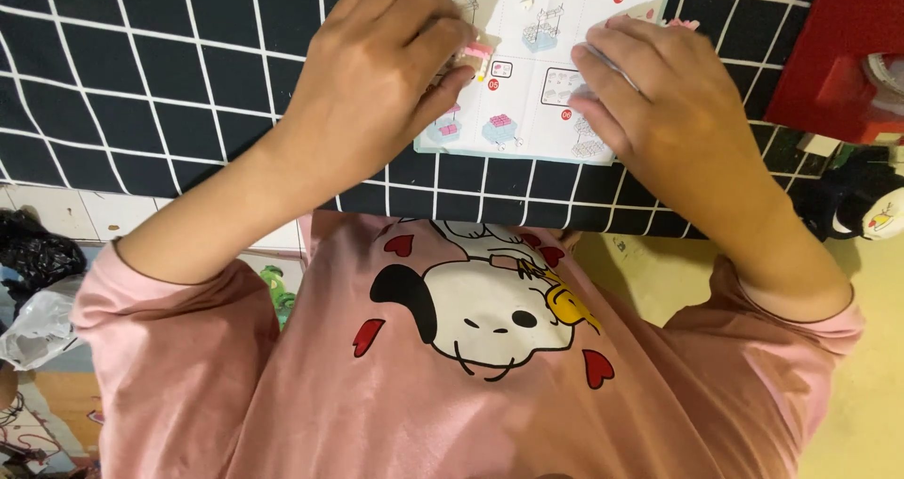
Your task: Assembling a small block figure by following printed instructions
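Two hands (377,74) on instruction sheet (551,64)

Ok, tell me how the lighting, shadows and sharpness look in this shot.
Head view: soft, even warm light; no glare on the instruction sheet; faint shadows under the left hand and right hand; small pink brick piece slightly blurred; edges bow from the wide lens.

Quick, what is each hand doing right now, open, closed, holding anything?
Left hand: closed, fingertips pinching a small pink and white brick piece.
Right hand: fingers curled on the instruction sheet; holding anything cannot be told.
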